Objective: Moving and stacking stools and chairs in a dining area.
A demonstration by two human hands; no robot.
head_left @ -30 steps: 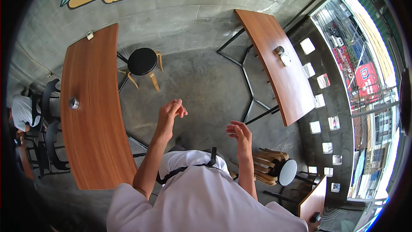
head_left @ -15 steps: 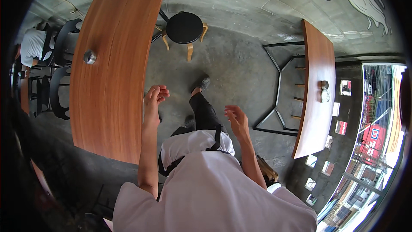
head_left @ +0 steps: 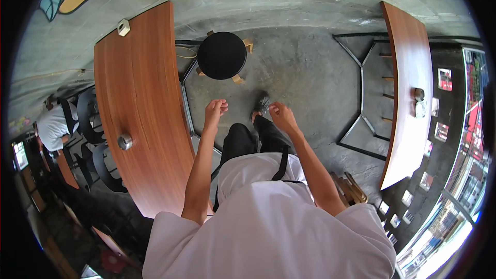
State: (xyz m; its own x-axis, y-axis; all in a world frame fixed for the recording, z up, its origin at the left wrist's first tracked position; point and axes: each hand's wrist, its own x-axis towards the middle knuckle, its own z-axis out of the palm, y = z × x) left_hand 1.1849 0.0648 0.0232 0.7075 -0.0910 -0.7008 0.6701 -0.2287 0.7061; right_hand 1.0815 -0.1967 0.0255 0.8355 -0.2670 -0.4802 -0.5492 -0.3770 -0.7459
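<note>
My left hand [head_left: 214, 113] is held out in the air above the floor, beside the right edge of the long wooden table [head_left: 139, 88]. Its fingers are loosely bent and slightly apart, and nothing shows in them. Across from it, my right hand [head_left: 283, 117] hovers near my shoe [head_left: 262, 103] as seen from above, its fingers loosely curled and empty. Neither hand touches anything. Ahead of the left hand stands a round black stool [head_left: 222, 56] with bent wooden legs. A round metal container [head_left: 124, 141] sits on the left table.
A second wooden table [head_left: 411, 88] with a dark metal frame stands at the right, holding a small dark container [head_left: 418, 94]. Black chairs [head_left: 106, 168] line the left table's far side, near a seated person [head_left: 56, 126]. A painted concrete wall [head_left: 289, 0] closes the front.
The view has turned and moved forward, so the stool and left table appear lower. Both hands have come closer together, fingers more curled, and my legs have shifted in a step.
</note>
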